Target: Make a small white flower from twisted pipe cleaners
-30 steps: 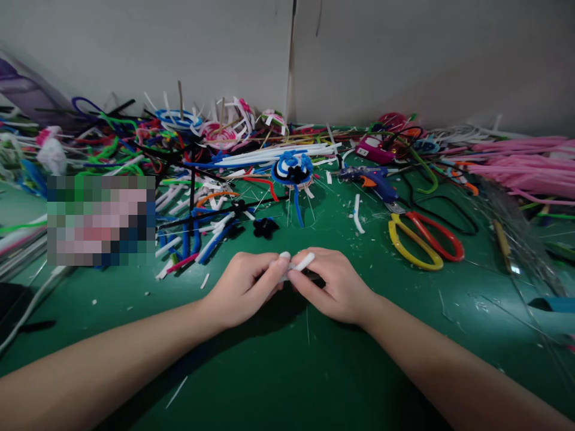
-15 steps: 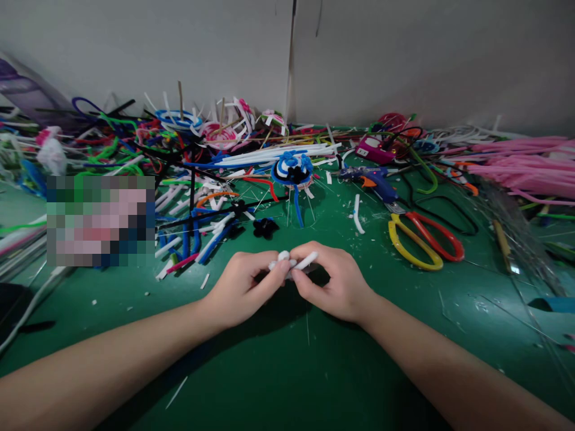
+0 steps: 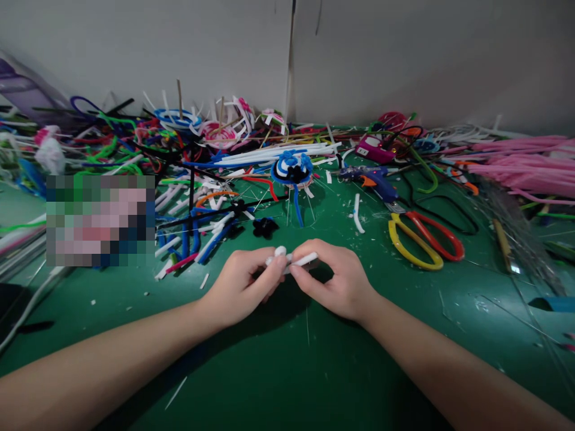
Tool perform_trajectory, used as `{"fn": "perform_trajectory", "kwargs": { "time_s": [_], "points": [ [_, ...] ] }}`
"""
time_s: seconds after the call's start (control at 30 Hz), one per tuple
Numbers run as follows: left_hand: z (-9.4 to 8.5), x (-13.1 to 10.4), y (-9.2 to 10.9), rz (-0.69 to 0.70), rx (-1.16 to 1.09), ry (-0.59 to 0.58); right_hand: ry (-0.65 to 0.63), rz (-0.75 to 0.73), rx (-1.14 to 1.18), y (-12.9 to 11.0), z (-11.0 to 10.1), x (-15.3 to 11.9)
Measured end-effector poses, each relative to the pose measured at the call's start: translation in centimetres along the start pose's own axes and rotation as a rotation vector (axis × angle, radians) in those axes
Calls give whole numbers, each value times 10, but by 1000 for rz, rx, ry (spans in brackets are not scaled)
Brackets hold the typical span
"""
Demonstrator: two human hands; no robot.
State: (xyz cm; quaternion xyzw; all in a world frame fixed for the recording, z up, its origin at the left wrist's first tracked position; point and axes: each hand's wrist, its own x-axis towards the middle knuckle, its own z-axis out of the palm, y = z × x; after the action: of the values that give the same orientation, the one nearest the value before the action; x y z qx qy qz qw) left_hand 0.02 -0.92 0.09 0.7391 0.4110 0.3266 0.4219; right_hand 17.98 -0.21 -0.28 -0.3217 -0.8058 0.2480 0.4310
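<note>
While both hands meet just below the middle of the frame, a white fuzzy piece (image 3: 280,251) sits between them, above the green table (image 3: 287,371). Left hand (image 3: 247,284): closed narrowly, thumb and fingers pinching the rounded end of the piece. Right hand (image 3: 336,278): thumb and fingers closed on a white stem (image 3: 306,260), its free end pointing right. Join between piece and stem hidden by the fingers; cannot tell whether they are one.

Nearer, at lower left, a thin white sliver (image 3: 175,393) lies on the table. Beyond the hands, near the centre: a black flower shape (image 3: 265,227). Right of centre: scissors (image 3: 399,216) with one yellow and one red handle loop; a short white strip (image 3: 358,214) lies to their left. At far right, a tool with a wooden handle (image 3: 502,239).

Further back: a blue and white coiled piece (image 3: 291,170) with black on its front, and a blue glue gun (image 3: 381,187) with an orange trigger. Behind the gun, a magenta box (image 3: 375,149). Upper right: a bundle of pink stems (image 3: 530,170). Upper left: a purple bottle (image 3: 27,90), against a grey wall (image 3: 179,42). Pixelated patch at left; contents unreadable.
</note>
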Motion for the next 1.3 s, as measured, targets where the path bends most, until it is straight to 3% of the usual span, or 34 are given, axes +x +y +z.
{"fn": "perform_trajectory", "kwargs": {
  "time_s": [0.57,1.3],
  "points": [
    [0,2,0,-86,-61,-34,-31,20,73,3,0,0],
    [-1,3,1,-92,-52,-40,-65,73,59,1,0,-2]
  ]
}}
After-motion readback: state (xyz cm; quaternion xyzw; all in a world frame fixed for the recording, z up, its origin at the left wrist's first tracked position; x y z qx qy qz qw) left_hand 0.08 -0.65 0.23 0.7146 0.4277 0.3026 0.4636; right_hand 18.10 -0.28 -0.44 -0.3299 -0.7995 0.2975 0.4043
